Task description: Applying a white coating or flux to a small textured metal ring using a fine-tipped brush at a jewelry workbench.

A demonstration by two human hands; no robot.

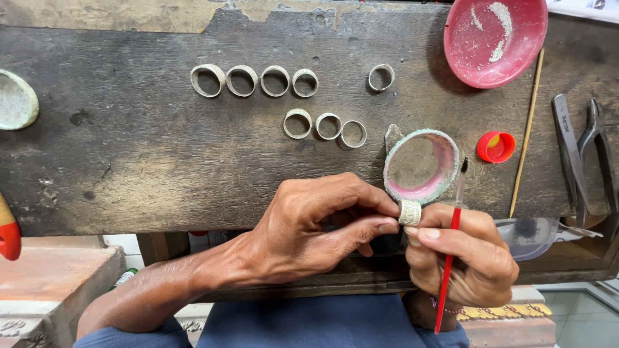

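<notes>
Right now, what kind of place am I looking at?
Probably a jeweller's or ring-maker's workbench: metal ring bands lie in rows on a worn dark wooden bench, pliers lie at the right, and the hands hold a ring and a red fine brush.

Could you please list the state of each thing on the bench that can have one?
Ring: pinched between left hand and right hand.
Red brush: held in right hand, bristles up.
Red bowl: upright, powder inside.
Red cap: open side up.
Pliers: lying flat.
</notes>
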